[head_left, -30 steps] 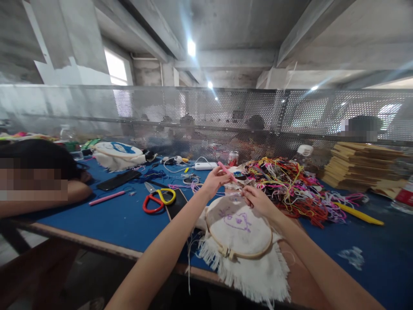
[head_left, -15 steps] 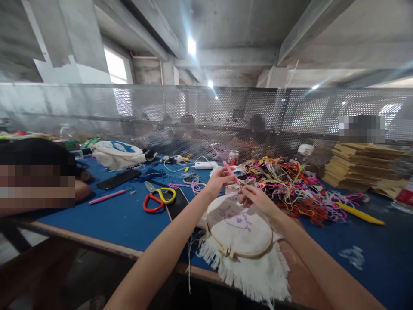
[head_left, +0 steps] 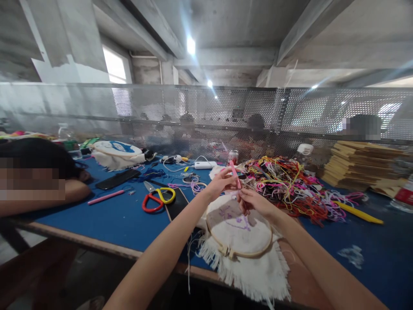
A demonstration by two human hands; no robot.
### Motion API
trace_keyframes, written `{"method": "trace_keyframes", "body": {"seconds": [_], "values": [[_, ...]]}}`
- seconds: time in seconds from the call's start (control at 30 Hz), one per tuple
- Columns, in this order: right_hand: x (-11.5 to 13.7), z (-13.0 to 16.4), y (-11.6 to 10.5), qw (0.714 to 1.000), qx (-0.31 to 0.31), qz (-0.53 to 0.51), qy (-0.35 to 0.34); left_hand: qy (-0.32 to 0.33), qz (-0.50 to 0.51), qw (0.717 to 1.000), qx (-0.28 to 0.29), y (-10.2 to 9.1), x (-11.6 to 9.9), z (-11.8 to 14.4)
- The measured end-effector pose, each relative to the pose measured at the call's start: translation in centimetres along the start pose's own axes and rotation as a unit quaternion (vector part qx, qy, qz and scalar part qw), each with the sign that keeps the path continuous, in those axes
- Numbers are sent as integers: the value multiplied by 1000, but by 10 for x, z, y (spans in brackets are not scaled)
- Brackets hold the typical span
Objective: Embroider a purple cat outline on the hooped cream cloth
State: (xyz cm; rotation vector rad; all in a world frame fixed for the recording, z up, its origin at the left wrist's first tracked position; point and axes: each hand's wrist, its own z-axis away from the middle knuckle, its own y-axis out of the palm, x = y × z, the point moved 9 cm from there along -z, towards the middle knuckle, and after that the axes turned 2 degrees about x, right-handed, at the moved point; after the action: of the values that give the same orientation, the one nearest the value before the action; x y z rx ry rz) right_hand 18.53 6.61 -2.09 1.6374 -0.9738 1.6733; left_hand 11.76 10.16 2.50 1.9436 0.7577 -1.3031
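Above the far half of an embroidery hoop, my left hand is closed on a pink punch needle, which stands tilted. My right hand is closed too, its fingers pinched together just below the tool's lower end; whatever lies between them is too small to make out. White cloth with a frayed edge is stretched in the hoop and hangs toward the table's front edge. Purple stitches mark the cloth.
Red-and-yellow scissors, a black phone and another pink punch needle lie to the left, near a person resting on an arm. Tangled yarn, a yellow tool and stacked brown envelopes are to the right.
The pink punch needle has turned more upright in my left hand, which has shifted slightly right. My right hand has moved slightly left and down. The hoop stays in place.
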Motion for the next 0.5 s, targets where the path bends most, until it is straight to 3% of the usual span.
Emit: {"method": "trace_keyframes", "body": {"seconds": [0.13,0.27,0.5], "values": [[0,3,7,1000,0,-20,14,-26,-26,999,31,8,9,0],[1,4,1,999,-5,3,44,-23,-37,999,-3,3,10,-2],[6,10,-55,982,-188,11,36,-30,-46,998,-38,-2,9,-3]]}}
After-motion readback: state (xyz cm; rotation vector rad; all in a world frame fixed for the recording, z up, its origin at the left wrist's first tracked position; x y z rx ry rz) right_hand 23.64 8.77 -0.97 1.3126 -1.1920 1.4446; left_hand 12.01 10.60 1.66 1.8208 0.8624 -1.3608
